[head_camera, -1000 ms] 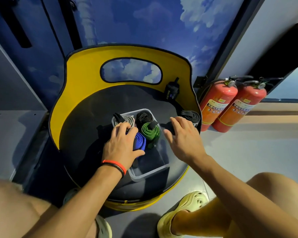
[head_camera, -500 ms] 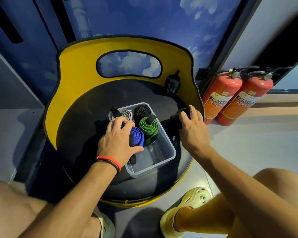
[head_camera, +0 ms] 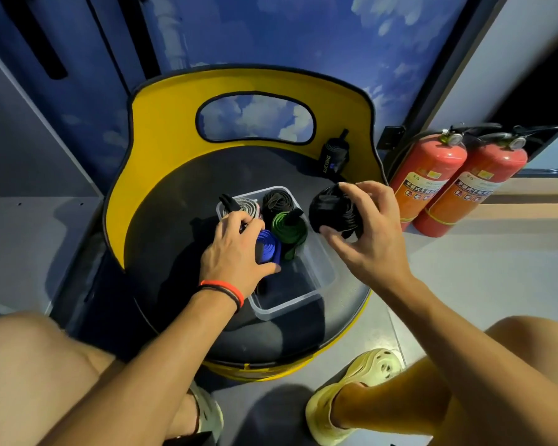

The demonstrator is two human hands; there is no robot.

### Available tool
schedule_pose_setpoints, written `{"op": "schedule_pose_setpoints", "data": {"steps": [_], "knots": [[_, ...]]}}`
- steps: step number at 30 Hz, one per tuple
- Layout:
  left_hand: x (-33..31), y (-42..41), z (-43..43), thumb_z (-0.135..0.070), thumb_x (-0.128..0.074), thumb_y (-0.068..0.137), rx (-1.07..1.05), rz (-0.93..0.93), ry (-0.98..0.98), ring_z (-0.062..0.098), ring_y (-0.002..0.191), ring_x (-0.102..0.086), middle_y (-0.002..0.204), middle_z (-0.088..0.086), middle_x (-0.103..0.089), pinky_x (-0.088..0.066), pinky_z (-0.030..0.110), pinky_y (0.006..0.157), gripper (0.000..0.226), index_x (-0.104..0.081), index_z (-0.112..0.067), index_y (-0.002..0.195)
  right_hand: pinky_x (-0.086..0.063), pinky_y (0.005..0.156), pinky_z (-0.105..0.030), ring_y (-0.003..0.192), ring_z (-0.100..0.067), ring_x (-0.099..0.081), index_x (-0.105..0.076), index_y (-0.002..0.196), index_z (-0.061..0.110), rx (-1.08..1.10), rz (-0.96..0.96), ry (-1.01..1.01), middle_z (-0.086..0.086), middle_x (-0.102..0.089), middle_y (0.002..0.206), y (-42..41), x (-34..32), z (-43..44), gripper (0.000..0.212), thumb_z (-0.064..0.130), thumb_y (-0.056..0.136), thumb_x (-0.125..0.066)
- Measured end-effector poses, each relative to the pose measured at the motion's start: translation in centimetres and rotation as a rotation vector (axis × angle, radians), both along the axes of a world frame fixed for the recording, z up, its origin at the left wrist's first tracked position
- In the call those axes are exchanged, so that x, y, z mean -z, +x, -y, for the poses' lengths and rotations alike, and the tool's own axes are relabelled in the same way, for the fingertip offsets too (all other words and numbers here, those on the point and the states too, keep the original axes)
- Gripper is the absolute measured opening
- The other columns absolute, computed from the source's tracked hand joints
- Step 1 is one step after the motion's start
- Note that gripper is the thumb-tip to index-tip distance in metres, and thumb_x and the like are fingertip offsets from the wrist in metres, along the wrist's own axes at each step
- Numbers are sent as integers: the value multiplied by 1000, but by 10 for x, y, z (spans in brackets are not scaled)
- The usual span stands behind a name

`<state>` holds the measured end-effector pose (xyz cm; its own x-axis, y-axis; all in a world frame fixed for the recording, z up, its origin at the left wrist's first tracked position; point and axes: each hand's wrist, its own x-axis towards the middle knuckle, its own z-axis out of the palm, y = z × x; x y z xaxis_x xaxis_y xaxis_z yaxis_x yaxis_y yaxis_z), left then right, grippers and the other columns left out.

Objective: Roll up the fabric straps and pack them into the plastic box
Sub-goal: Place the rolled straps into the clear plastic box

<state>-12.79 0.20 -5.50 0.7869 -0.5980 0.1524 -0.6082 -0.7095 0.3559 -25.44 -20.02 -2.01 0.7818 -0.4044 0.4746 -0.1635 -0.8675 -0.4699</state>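
The right grip (head_camera: 368, 239) pinches a black rolled strap (head_camera: 334, 210): the thumb lies under its near edge and the curled fingers close over its far and right sides. This roll hangs in the air, above the right rim of the plastic box (head_camera: 290, 302) and clear of it.

Just left of that grip, inside the box, a green roll (head_camera: 287, 225) stands on its edge with a dark tab sticking up from it. The left grip (head_camera: 236, 252) is curled around a blue roll (head_camera: 268, 246), with bent fingers over the roll's far side and the thumb along its near side. The blue roll sits in the box, touching the green one. Just beyond the left grip's fingertips lies a grey roll (head_camera: 244, 207), and to the right of that a second black roll (head_camera: 276, 201), both in the far end of the box. The end of the box nearest the left wrist holds no roll that can be seen.

The box rests on the dark round seat (head_camera: 174, 226) of a chair with a yellow backrest (head_camera: 161, 130). Beyond the right grip, against that backrest, stands another dark roll with pale lettering (head_camera: 334, 156). Well to the right of the right grip, two red fire extinguishers (head_camera: 432, 175) stand on the floor. A red and black wristband (head_camera: 223, 289) circles the left wrist.
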Motion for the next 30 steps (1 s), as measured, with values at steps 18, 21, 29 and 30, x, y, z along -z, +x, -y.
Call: {"op": "schedule_pose_setpoints", "data": {"steps": [18,21,29,30], "knots": [[0,0,-2,-49,-85,69,15,-10,-11,18,127,-39,131,-8,-35,-53,34,77,69,-50,-29,125,-48,83,-29,103,-16,-50,-58,125,26,-172,-280,-24,4,-49,118,-10,12,-47,58,52,76,-73],[1,0,-2,-49,-86,68,20,-3,-10,18,126,-39,130,-7,-35,-53,34,76,69,-50,-29,124,-44,92,-39,102,-22,-52,-58,121,28,-152,-367,-174,2,-52,118,-11,17,-47,56,57,74,-69],[0,3,-2,-45,-86,67,28,-16,-11,20,127,-38,131,-7,-35,-54,37,81,67,-51,-31,123,-35,83,-37,96,-19,-41,-54,111,32,20,-471,-93,2,-45,108,1,31,-57,49,53,72,-75],[-1,4,-3,-44,-85,67,41,-30,-19,21,127,-38,132,-8,-34,-55,38,84,67,-51,-31,123,-33,82,-36,97,-19,-39,-54,112,32,20,-492,-70,2,-45,109,5,30,-57,51,53,71,-77]]}}
